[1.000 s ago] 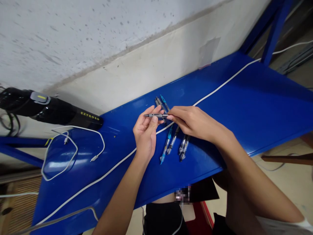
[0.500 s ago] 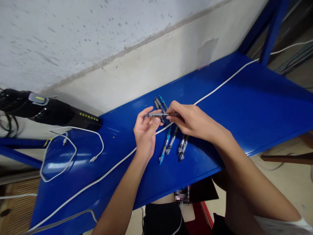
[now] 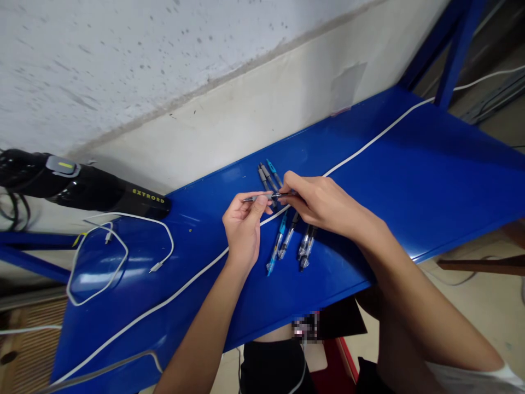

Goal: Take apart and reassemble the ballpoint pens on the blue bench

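Note:
A grey and black pen (image 3: 275, 195) spans the gap between my two hands above the blue table (image 3: 221, 191). My left hand (image 3: 243, 225) is closed on its grey part, thumb pressed over it. The fingertips of my right hand (image 3: 318, 200) pinch the pen's other end, which they partly hide. Just behind the hands lie grey-clipped pens (image 3: 266, 174) and a pen with a light-blue clip (image 3: 271, 166). Nearer me rest a blue pen (image 3: 276, 245), a black clear-barrelled pen (image 3: 288, 239) and further black pens (image 3: 307, 247), their upper ends partly under my right hand.
A white cable (image 3: 197, 280) crosses the table diagonally, passing beneath my hands. To the left are a coiled white charging cable (image 3: 123, 257) and a black cylindrical device (image 3: 110, 189) marked EXTRORD. The wall (image 3: 229, 123) borders the table's far edge; a blue frame post (image 3: 451, 65) rises at right.
My left fingers have closed over the pen's grey part, with the thumb now on top of it. The pen tilts slightly differently. My right hand stays almost in place.

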Demonstrator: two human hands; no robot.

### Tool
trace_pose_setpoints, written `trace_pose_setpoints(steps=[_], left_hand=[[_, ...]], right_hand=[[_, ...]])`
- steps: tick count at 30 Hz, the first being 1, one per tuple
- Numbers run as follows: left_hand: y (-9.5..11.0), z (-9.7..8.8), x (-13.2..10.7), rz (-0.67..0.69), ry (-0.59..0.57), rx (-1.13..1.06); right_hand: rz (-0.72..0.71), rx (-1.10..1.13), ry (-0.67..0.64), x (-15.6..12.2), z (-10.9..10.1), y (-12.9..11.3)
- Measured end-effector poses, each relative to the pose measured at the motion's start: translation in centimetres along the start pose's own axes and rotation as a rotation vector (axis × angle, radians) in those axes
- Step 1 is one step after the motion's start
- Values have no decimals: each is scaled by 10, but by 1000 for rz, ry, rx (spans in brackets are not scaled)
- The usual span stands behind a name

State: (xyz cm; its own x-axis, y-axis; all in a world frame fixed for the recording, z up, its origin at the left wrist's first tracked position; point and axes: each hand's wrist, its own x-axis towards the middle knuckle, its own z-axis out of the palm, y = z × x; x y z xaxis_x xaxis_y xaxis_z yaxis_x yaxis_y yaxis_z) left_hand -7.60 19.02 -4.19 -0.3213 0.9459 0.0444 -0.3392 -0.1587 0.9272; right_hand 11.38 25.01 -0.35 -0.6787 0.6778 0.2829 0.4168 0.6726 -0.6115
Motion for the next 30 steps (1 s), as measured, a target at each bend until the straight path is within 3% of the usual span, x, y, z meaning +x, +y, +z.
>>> trace_pose_setpoints(steps=[20,26,30], left_hand=[[4,2,2,-36,31,-38],[5,-2,5,-15,87,-48],[5,-2,6,-34,63,-35]], right_hand=[[-13,-107,-8,1,-5,-2],[31,-184,59,1,-6,4],[37,-177,66,0,-6,5]])
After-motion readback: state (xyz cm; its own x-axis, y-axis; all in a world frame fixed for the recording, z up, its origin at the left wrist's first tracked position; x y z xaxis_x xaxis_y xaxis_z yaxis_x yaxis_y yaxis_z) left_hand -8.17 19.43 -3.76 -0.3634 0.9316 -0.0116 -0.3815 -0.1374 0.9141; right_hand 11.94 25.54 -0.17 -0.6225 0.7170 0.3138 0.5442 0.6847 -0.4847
